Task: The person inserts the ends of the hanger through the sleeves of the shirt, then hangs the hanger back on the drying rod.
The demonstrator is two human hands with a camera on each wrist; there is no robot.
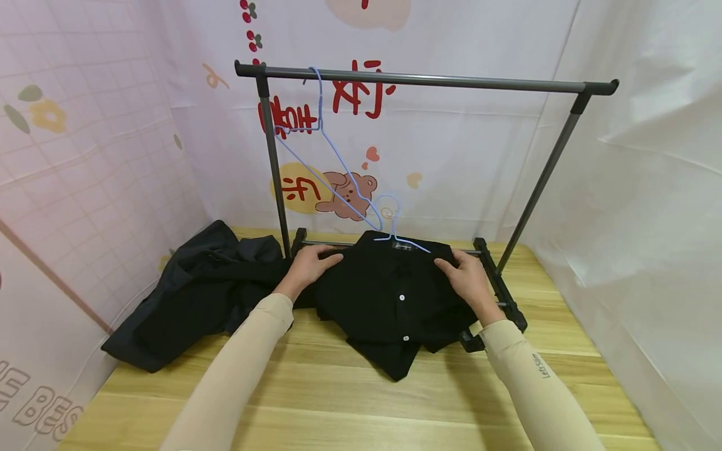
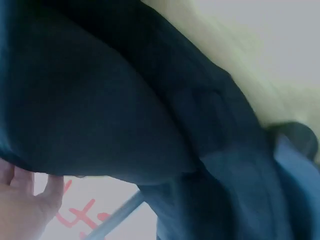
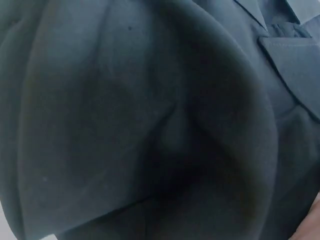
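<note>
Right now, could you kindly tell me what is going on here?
A person's left grip and right grip hold a black shirt, one near each shoulder. A blue hanger sits at the shirt's neck, its hook sticking up and not on the rack. A second hanger hangs from the rack, and dark clothing lies heaped to the left.

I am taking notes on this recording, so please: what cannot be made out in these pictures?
Head view: the print on the collar label, too small.
Head view: the bottom of the lower blue hanger, hidden by the black shirt.
Left wrist view: the red lettering, blurred.
Right wrist view: most of the right hand, cut off by the edge.
</note>
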